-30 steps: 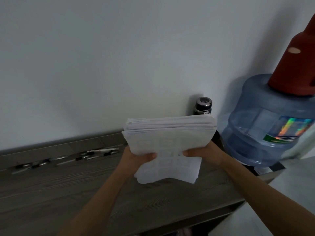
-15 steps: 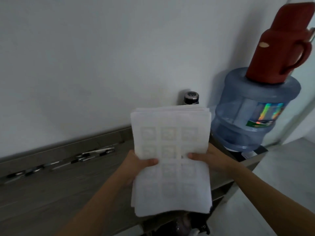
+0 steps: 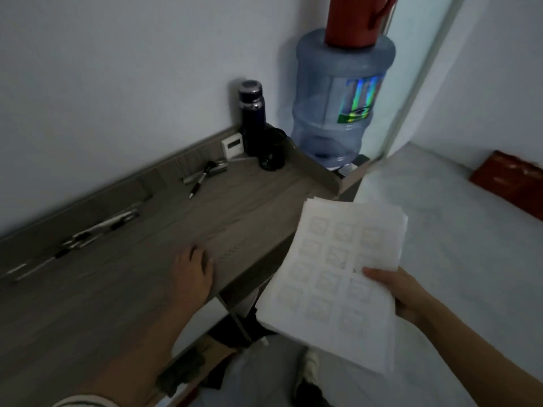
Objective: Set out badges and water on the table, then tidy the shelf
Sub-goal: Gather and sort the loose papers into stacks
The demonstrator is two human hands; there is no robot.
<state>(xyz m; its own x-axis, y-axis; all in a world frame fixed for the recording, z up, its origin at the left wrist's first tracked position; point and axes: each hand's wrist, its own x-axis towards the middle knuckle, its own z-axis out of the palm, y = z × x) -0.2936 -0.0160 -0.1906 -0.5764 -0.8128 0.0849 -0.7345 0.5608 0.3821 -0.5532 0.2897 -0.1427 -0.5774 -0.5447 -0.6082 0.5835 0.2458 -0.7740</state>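
My right hand (image 3: 396, 292) grips a stack of white printed sheets (image 3: 332, 274) by its right edge, holding it off the right end of the grey wooden shelf (image 3: 126, 277), above the floor. A faint grid of squares shows through the top sheet. My left hand (image 3: 192, 273) lies on the shelf top near its front edge, fingers relaxed and holding nothing.
Several pens (image 3: 97, 230) lie along the shelf's back, and another pen (image 3: 199, 179) further right. A dark flask (image 3: 251, 118), a small white device (image 3: 232, 145) and a dark round object (image 3: 271, 151) stand in the far corner. A blue water jug (image 3: 338, 98) carries a red thermos (image 3: 354, 19).
My left hand has let go of the sheets and dropped onto the shelf. My right hand has carried the stack right and down, off the shelf's end. The view has swung down.
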